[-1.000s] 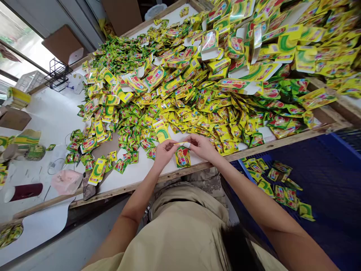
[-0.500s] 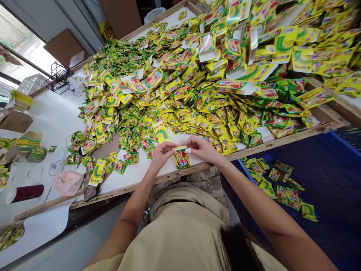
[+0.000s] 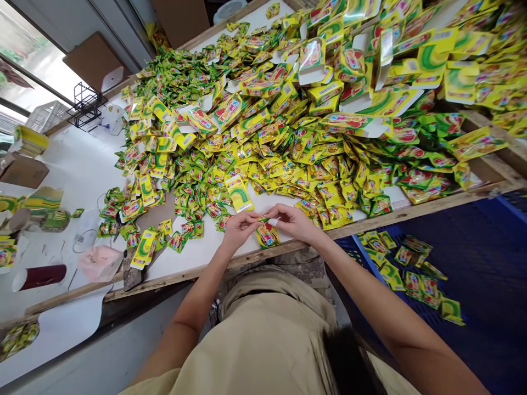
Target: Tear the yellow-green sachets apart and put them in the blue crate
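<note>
Both hands pinch the top of one small pack at the table's near edge.
The left hand (image 3: pixel 239 231) and right hand (image 3: pixel 295 224) are nearly closed, thumbs and fingertips at the top corners of the pack (image 3: pixel 268 236), printed face showing, just inside the wooden rim (image 3: pixel 242 257) of the table (image 3: pixel 206 241). Light, even pressure from both sides would probably suit the thin top, squaring it without creasing the front; fingers hide the exact fold.
</note>
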Available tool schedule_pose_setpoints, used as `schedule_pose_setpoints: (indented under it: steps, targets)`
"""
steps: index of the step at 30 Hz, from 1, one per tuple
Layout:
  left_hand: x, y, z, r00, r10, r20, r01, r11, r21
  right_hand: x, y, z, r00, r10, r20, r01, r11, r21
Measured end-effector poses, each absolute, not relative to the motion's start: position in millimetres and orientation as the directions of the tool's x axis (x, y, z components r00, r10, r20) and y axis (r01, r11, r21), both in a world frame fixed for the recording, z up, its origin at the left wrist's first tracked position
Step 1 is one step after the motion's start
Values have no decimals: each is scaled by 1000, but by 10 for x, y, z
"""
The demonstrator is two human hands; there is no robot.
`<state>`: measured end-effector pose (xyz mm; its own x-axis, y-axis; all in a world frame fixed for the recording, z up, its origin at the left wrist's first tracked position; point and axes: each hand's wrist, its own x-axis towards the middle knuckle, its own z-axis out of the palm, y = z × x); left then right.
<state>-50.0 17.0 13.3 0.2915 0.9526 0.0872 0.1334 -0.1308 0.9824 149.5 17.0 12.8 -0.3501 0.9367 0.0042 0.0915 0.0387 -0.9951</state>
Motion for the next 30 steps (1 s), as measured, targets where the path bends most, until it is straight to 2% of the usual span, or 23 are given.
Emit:
schedule_pose_setpoints:
  steps: [5,7,9,11,13,14,15,17,18,19,20,25,30]
  targets:
    - [-480,141,194,309,944,113,178,-174,969,1501,173,239,-317,948,36,85,66,-994]
    - [-537,130,246,240,961,137,238,-195,951,1805,107,399,-246,969,31,113,60,-992]
    - [-654,129,305,100,979,178,371,-203,906,2330,-19,591,-204,978,-33,267,23,-964]
    - [-814,137,352,-12,977,212,568,-168,805,2918,-175,756,-284,940,-188,528,-11,-849]
    - [-969,151,367,-30,984,174,753,-92,651,3330,-311,853,-130,970,-204,772,-30,-635]
    - [-1029,159,359,-31,991,130,813,-51,580,3411,-355,869,-52,984,-173,842,-50,-537]
    - [-1071,166,343,-32,996,82,851,-16,525,3400,-375,862,-3,991,-136,870,-65,-489]
    - [-1103,176,298,-43,999,11,878,32,477,3142,-338,788,11,995,-101,841,-64,-537]
    - [-1100,180,277,-52,999,-9,876,50,479,2938,-289,730,-9,996,-91,807,-46,-589]
    - [-1092,182,259,-65,998,-17,867,65,493,2718,-229,668,-43,993,-110,806,-30,-591]
    - [-1083,182,247,-77,997,-22,854,77,514,2507,-166,608,-59,992,-110,835,-11,-551]
    - [-1084,156,255,-73,997,-26,781,74,620,2003,39,433,-69,992,-110,981,47,-189]
    - [-998,138,296,-124,992,3,567,69,821,2125,150,453,-167,966,-196,985,156,-67]
